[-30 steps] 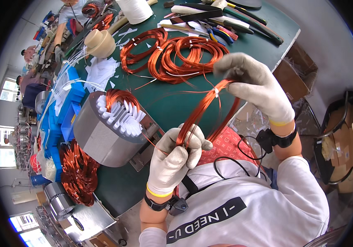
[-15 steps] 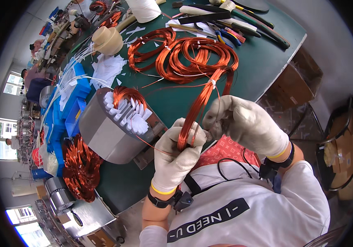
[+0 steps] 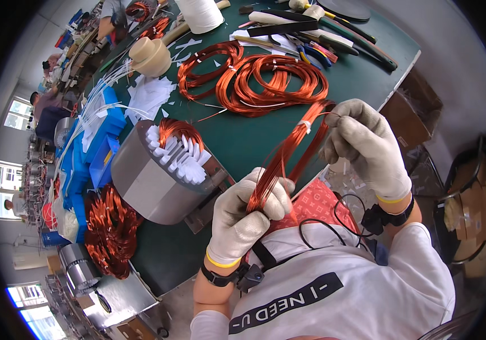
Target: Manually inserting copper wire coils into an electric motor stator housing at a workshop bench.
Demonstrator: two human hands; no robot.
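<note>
1. Wire pile (image 3: 111, 232): left of the stator, toward the person, close to the blue tray (image 3: 100, 173). Its loops overlap, so a careless pull on one could tangle the rest.
2. Stator (image 3: 146, 184): on the desk (image 3: 166, 258), white slips (image 3: 189, 164) standing out of its end, a winding (image 3: 179, 133) among them. A passing sleeve or loose wire could bend or dislodge the slips.
3. Left hand (image 3: 245, 207): just right of the stator, fingers wrapped round the near end of the coil. A slackening grip would let the strands splay.
4. Coil (image 3: 283, 156): held up right of the stator, between the hands, a white tie (image 3: 306, 126) near its far end. If the tie slips, the bundle could lose its shape.
5. Spare loops (image 3: 271, 85): beyond the stator, to its right. The coil could snag on them if swung away from the body.
6. Right hand (image 3: 362, 141): farthest right of the stator, fingertips seemingly pinched on a thin strand (image 3: 327, 113). Too hard a tug might kink it or scrape its coating.
</note>
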